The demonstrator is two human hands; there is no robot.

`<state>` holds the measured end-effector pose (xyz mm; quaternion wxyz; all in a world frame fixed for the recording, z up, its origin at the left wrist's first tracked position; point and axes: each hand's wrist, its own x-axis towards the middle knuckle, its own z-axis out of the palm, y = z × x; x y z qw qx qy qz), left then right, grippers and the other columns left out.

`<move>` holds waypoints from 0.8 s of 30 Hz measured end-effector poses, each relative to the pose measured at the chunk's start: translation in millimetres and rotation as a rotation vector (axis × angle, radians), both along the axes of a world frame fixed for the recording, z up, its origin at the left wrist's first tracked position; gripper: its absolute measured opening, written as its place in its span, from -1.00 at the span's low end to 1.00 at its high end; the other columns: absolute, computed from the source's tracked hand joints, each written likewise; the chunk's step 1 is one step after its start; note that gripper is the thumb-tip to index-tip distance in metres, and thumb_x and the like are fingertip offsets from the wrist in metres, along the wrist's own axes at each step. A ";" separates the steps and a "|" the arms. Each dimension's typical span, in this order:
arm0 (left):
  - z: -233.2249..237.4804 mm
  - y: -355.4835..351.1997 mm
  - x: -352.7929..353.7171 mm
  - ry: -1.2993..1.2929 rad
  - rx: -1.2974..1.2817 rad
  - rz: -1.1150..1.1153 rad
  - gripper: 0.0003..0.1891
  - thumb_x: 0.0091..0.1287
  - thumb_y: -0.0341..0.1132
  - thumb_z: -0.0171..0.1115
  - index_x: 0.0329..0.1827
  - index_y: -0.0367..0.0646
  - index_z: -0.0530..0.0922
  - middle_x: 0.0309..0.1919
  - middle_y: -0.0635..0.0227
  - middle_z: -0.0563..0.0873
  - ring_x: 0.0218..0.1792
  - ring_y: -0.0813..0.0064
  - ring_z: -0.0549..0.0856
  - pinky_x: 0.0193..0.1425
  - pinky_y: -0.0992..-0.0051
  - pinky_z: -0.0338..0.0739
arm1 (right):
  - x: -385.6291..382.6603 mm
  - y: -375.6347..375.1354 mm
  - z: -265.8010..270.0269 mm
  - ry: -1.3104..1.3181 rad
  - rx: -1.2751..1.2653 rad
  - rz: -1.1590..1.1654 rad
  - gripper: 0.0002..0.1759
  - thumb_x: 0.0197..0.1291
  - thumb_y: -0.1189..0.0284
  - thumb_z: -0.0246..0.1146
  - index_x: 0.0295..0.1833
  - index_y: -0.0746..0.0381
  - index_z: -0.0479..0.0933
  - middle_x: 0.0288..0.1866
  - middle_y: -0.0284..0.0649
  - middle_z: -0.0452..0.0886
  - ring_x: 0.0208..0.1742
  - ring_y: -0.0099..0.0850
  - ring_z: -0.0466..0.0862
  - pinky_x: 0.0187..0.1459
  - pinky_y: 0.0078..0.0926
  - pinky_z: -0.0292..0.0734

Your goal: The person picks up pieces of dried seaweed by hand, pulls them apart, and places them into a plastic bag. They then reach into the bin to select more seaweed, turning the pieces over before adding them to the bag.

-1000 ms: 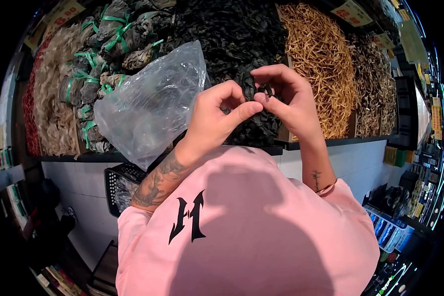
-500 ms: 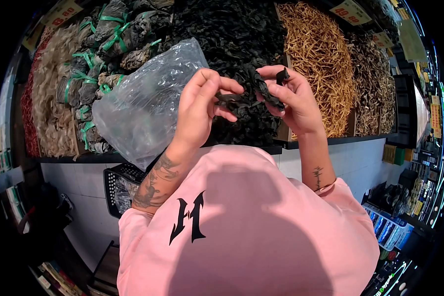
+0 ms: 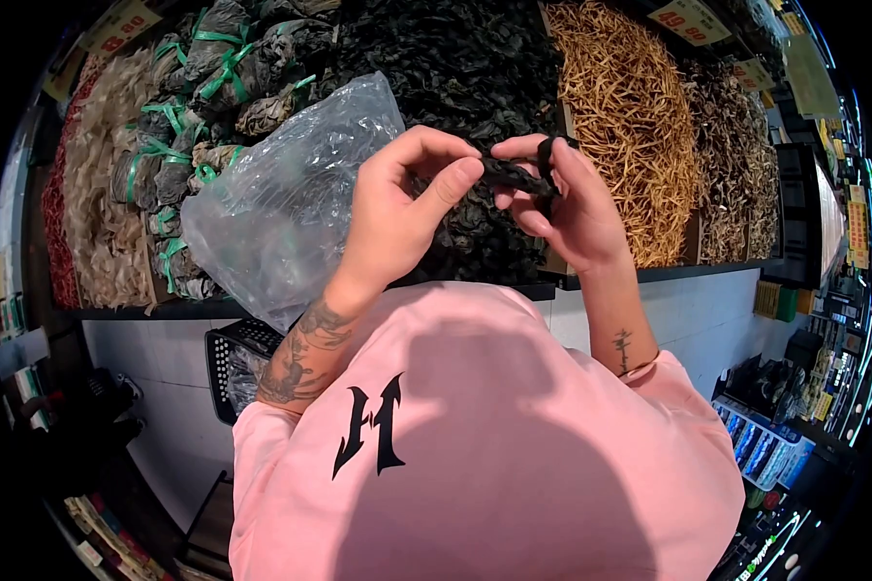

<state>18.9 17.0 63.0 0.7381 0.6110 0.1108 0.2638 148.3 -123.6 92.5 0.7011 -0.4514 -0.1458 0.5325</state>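
Above the dark bin, my right hand (image 3: 591,208) has its fingers closed around a dark, wrinkled piece of dried seaweed (image 3: 518,176). One end of the piece loops up between the fingers. My left hand (image 3: 397,208) pinches the other end, thumb and forefinger close together at its tip. Below both hands lies a heap of similar black dried seaweed (image 3: 455,77). Left of the left hand, a clear plastic bag (image 3: 281,194) rests against the goods, partly behind that wrist.
Grey dried bundles tied with green ribbon (image 3: 228,68) lie left of the heap. Thin golden-brown dried strips (image 3: 620,126) fill the bin to the right. Price signs (image 3: 690,21) stand along the back. A black basket (image 3: 228,373) is below the counter edge on the left.
My left thumb and forefinger have come together at the end of the dried seaweed. The piece now stretches more level between my hands, and my right fingers have curled further around it.
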 end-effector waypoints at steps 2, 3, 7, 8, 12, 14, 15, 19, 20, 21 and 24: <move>-2.4 2.8 -1.9 0.035 0.006 0.006 -0.80 0.38 -0.28 0.27 -0.19 -0.28 0.60 -0.44 0.51 0.60 -0.40 0.74 0.51 -0.31 0.65 0.42 | -1.6 -1.0 0.6 -0.085 0.016 -0.014 -0.72 0.31 0.40 0.23 0.05 0.32 0.56 -0.44 -0.34 0.61 -0.60 -0.74 0.41 -0.63 -0.79 0.23; -3.7 2.9 -2.3 0.069 0.012 0.013 -0.80 0.38 -0.28 0.28 -0.24 -0.28 0.59 -0.47 0.53 0.59 -0.40 0.74 0.51 -0.31 0.66 0.41 | -2.6 -2.9 -2.7 -0.285 -0.012 -0.026 -0.74 0.30 0.39 0.26 0.03 0.30 0.58 -0.46 -0.40 0.59 -0.60 -0.75 0.39 -0.62 -0.80 0.22; -9.1 0.5 -0.2 0.067 0.101 0.034 -0.78 0.38 -0.27 0.27 -0.28 -0.27 0.57 -0.50 0.53 0.58 -0.42 0.74 0.49 -0.33 0.67 0.39 | -6.0 -6.0 4.2 -0.561 -0.095 -0.067 -0.74 0.20 0.47 0.34 0.00 0.29 0.61 -0.43 -0.44 0.59 -0.52 -0.75 0.46 -0.52 -0.79 0.32; -9.9 0.4 0.2 0.049 0.115 0.054 -0.78 0.39 -0.26 0.27 -0.28 -0.27 0.57 -0.50 0.52 0.58 -0.43 0.74 0.49 -0.33 0.67 0.38 | -7.0 -5.8 8.0 -0.598 -0.122 -0.079 -0.72 0.15 0.51 0.37 0.01 0.29 0.61 -0.40 -0.44 0.61 -0.48 -0.74 0.50 -0.47 -0.78 0.38; -5.8 -2.2 -0.9 0.045 0.092 0.095 -0.80 0.38 -0.28 0.27 -0.25 -0.27 0.57 -0.47 0.49 0.60 -0.41 0.74 0.51 -0.33 0.66 0.39 | -11.2 -4.3 12.7 -0.658 -0.001 0.028 -0.61 0.07 0.60 0.40 0.07 0.32 0.59 -0.08 -0.26 0.65 -0.04 -0.53 0.64 0.01 -0.57 0.55; -4.6 -2.5 -2.5 0.045 0.061 0.091 -0.81 0.37 -0.29 0.28 -0.24 -0.27 0.57 -0.45 0.49 0.61 -0.40 0.73 0.53 -0.32 0.66 0.41 | -14.6 -2.9 15.3 -0.752 -0.041 0.006 -0.64 0.08 0.59 0.40 0.04 0.33 0.58 -0.09 -0.28 0.65 -0.09 -0.55 0.63 -0.04 -0.61 0.54; -3.9 -2.7 -3.2 0.044 0.029 0.087 -0.82 0.36 -0.31 0.29 -0.22 -0.26 0.57 -0.43 0.48 0.62 -0.39 0.72 0.54 -0.30 0.65 0.43 | -15.0 -3.2 14.8 -0.752 -0.041 0.005 -0.64 0.08 0.59 0.40 0.04 0.33 0.58 -0.09 -0.28 0.65 -0.09 -0.55 0.63 -0.04 -0.61 0.54; 2.9 -4.1 -5.2 0.006 0.075 0.083 -0.83 0.32 -0.34 0.32 -0.20 -0.26 0.57 -0.39 0.45 0.65 -0.38 0.69 0.58 -0.29 0.65 0.45 | -14.1 -5.7 12.9 -0.895 -0.056 -0.094 -0.68 0.07 0.57 0.41 -0.03 0.32 0.57 -0.14 -0.28 0.66 -0.13 -0.57 0.63 -0.10 -0.63 0.54; 3.1 -3.5 -6.8 0.007 0.121 0.093 -0.83 0.32 -0.34 0.33 -0.20 -0.26 0.58 -0.37 0.42 0.66 -0.38 0.68 0.60 -0.30 0.65 0.45 | -13.6 -7.0 13.1 -0.985 -0.064 -0.103 -0.69 0.06 0.56 0.42 -0.05 0.32 0.57 -0.15 -0.28 0.66 -0.15 -0.58 0.64 -0.12 -0.64 0.54; 3.4 -3.4 -8.3 0.009 0.167 0.103 -0.83 0.31 -0.34 0.34 -0.21 -0.26 0.58 -0.35 0.39 0.67 -0.38 0.66 0.61 -0.30 0.66 0.46 | -14.1 -8.3 13.5 -0.985 -0.065 -0.104 -0.69 0.06 0.56 0.42 -0.05 0.32 0.57 -0.15 -0.28 0.66 -0.15 -0.58 0.64 -0.12 -0.64 0.54; 5.7 -4.0 -10.6 -0.030 0.350 0.183 -0.86 0.26 -0.41 0.36 -0.22 -0.26 0.58 -0.30 0.32 0.70 -0.38 0.59 0.65 -0.35 0.61 0.50 | -15.4 -9.0 15.2 -1.122 -0.086 -0.108 -0.67 0.06 0.55 0.42 -0.04 0.31 0.56 -0.19 -0.29 0.66 -0.18 -0.57 0.64 -0.17 -0.64 0.53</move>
